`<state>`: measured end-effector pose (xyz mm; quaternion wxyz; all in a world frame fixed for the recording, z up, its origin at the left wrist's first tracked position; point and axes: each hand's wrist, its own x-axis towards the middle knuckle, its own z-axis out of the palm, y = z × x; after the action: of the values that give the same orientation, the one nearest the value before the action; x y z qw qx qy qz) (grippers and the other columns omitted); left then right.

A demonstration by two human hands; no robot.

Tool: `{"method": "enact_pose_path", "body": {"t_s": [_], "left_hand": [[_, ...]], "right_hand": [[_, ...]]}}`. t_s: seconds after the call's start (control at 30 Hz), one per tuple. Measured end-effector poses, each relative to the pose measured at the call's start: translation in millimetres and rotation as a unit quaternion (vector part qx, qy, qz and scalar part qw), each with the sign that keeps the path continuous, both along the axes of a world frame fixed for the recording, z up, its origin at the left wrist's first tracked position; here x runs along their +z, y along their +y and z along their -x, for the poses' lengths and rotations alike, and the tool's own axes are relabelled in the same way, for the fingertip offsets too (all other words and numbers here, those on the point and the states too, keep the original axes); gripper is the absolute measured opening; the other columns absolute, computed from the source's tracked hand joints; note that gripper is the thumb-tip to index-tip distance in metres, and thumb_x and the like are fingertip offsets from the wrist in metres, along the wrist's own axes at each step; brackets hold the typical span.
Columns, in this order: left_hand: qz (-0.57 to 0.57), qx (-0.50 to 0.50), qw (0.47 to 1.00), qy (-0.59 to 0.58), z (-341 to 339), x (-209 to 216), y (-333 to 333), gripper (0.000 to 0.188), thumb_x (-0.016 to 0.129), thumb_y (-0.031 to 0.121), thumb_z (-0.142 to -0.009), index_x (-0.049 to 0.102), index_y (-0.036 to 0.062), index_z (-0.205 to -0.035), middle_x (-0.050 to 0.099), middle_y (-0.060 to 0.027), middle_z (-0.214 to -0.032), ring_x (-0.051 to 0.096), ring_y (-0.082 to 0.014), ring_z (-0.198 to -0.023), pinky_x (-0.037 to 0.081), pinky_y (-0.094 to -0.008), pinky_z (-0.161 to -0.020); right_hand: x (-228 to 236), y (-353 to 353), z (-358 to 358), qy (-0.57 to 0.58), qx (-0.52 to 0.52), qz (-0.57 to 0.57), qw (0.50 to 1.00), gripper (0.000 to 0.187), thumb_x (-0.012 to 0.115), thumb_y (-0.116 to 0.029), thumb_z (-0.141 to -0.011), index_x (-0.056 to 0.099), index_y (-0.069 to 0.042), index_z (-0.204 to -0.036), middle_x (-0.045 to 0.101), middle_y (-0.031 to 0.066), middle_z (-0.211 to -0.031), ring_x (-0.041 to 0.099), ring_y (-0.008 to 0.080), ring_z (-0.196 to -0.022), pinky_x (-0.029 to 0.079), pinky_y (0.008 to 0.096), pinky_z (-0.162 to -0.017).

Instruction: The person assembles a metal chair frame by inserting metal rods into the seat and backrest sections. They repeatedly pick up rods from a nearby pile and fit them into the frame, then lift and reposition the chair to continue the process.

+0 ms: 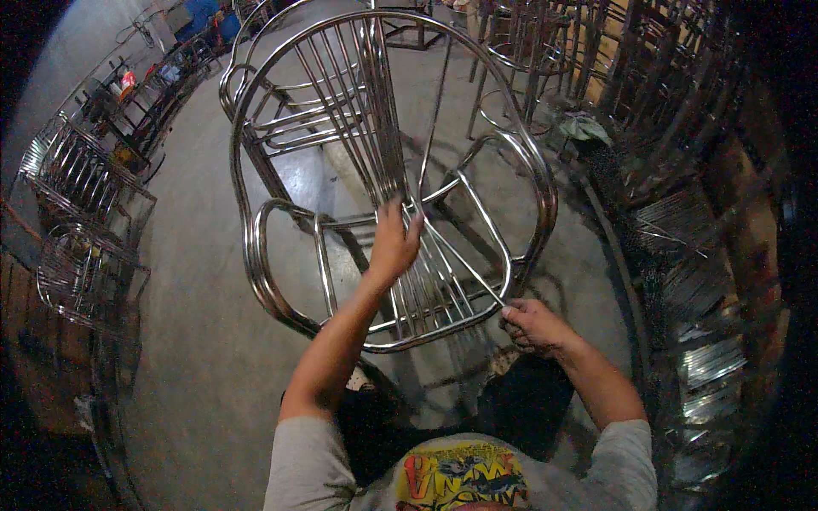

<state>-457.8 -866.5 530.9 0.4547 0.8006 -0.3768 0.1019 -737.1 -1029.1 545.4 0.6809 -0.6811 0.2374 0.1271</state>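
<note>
A shiny metal-tube chair frame [545,192] stands in front of me, with a rounded outer hoop and a fan of thin rods down its back and seat. Apart from the bundled rods on the right runs a bent metal rod [436,111]. It comes down from the upper hoop, bends near the seat's rear, and slants to the seat's front right. My right hand [537,328] is closed on its lower end, by the front rail. At the bend, my left hand [395,245] touches the gathered rods with thumb and fingers apart. Its fingertips are slightly blurred.
Behind this frame stands another metal chair frame [294,132]. More tube frames [81,175] line the left side. Stacked metal frames [528,47] fill the back right, and bundles of shiny rods [711,366] lie along the right edge. Grey concrete floor [196,341] surrounds the chair.
</note>
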Motion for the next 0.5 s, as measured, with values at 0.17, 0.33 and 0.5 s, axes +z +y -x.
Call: {"method": "enact_pose_path", "body": {"t_s": [0.17,0.33,0.5], "left_hand": [[-0.042,0.082,0.993,0.07,-79,25,-68,0.067,0.056,0.039,-0.094,0.033,-0.0066,-0.137,0.052,-0.0341,-0.121,0.052,-0.049,-0.113,0.043,-0.0506,-0.095],[-0.043,0.074,0.969,0.23,-116,29,-114,0.039,0.049,0.035,-0.097,0.044,0.0052,-0.122,0.062,-0.0338,-0.101,0.059,-0.0518,-0.099,0.045,-0.0571,-0.084],[-0.04,0.105,0.975,0.192,-143,28,-152,0.03,0.047,0.032,-0.098,0.051,0.0042,-0.108,0.063,-0.0328,-0.102,0.059,-0.0509,-0.099,0.046,-0.0563,-0.083]], "right_hand": [[-8,9,25,0.065,0.075,0.086,0.991,0.053,0.057,-0.038,-0.097,0.054,0.006,-0.126,0.066,0.012,-0.106,0.061,0.0191,-0.09,0.051,0.0347,-0.077],[23,-6,27,0.107,0.037,0.046,0.992,0.048,0.057,-0.035,-0.097,0.055,0.005,-0.123,0.067,0.0111,-0.102,0.061,0.0166,-0.087,0.051,0.0326,-0.075],[25,-37,0,0.065,0.021,0.112,0.991,0.043,0.058,-0.033,-0.096,0.059,0.005,-0.116,0.067,0.0101,-0.099,0.062,0.0181,-0.088,0.051,0.0339,-0.078]]}}
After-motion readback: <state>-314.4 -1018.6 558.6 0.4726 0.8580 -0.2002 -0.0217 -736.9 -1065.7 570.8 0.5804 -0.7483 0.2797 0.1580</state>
